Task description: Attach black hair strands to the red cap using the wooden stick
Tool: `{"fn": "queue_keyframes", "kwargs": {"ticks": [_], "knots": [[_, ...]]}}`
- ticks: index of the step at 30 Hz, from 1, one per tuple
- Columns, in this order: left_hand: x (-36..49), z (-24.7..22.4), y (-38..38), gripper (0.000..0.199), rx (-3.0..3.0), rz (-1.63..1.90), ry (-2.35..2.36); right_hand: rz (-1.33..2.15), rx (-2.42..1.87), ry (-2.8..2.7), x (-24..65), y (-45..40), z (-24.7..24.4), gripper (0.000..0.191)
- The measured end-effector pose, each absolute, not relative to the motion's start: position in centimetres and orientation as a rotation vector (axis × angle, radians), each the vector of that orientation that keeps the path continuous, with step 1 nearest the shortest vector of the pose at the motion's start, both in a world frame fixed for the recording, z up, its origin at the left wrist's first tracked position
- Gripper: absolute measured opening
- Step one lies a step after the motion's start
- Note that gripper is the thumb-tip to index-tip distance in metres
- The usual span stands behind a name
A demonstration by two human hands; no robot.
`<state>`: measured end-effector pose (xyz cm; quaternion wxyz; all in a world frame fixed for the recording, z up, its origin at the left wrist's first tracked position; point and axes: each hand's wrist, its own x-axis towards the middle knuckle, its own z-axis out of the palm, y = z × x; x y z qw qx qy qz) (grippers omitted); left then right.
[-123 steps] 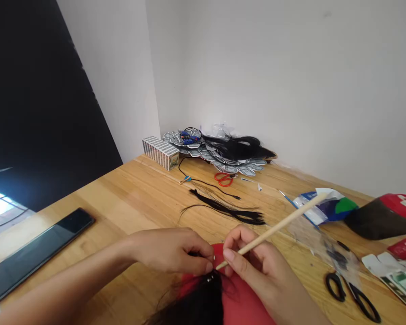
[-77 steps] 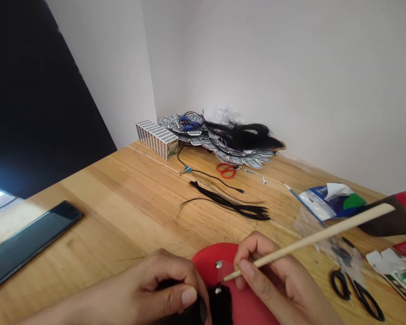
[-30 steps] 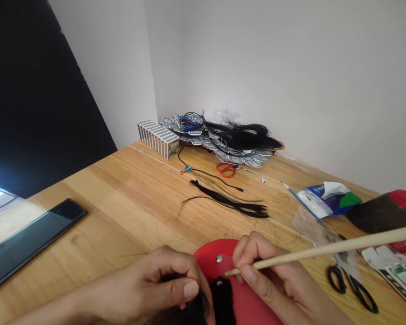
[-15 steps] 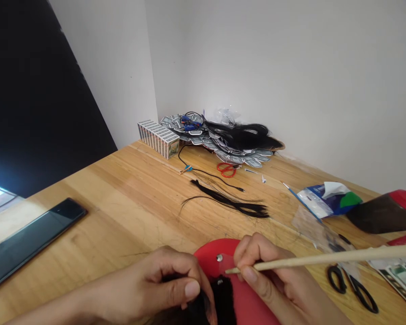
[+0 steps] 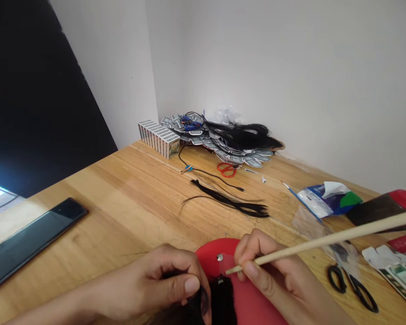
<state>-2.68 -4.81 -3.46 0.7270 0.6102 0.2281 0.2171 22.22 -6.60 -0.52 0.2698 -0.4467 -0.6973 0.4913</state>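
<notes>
My left hand point(image 5: 162, 284) pinches a tuft of black hair point(image 5: 222, 303) against a red plastic piece point(image 5: 250, 293) at the bottom of the view. Two small metal studs sit on the red piece, and the upper one point(image 5: 219, 257) lies just beyond the hair. My right hand point(image 5: 270, 271) grips a thin wooden stick point(image 5: 318, 243) like a pencil. The stick's tip rests close to the upper stud, over the red surface. Part of the hair and the lower edge of the red piece are cut off by the frame.
On the wooden table lie a loose bundle of black hair strands point(image 5: 232, 203), black-handled scissors point(image 5: 352, 289) and a smartphone point(image 5: 34, 239). Red scissors point(image 5: 226, 169), a stack of small boxes point(image 5: 158, 139) and a pile of printed cards point(image 5: 223, 144) stand by the wall.
Both hands have dropped lower in view since the earliest frame. The stick has swung from a steep angle to a flatter one, and its far end has lifted slightly since the last frame.
</notes>
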Motion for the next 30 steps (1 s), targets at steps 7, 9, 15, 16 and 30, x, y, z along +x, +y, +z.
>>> {"fn": "queue_keyframes", "kwargs": {"ticks": [7, 9, 15, 16, 30], "knots": [[-2.46, -3.78, -4.9, 0.047, 1.316, 0.447, 0.534, 1.367, -1.265, -1.84, 22.09, -6.8, -0.45, 0.035], [-2.31, -3.9, -4.95, 0.048, 1.28, 0.447, 0.535, 1.373, -1.273, -1.841, 22.05, -6.71, -0.41, 0.035], [-2.14, -4.16, -5.22, 0.047, 1.192, 0.436, 0.541, 1.368, -1.258, -1.883, 22.24, -6.58, -0.32, 0.033], [-2.15, -4.22, -5.26, 0.047, 1.189, 0.431, 0.545, 1.361, -1.26, -1.89, 22.29, -6.57, -0.32, 0.032], [-2.42, -4.39, -5.2, 0.045, 1.148, 0.478, 0.565, 1.281, -1.242, -1.925, 22.13, -6.64, -0.39, 0.036]]}}
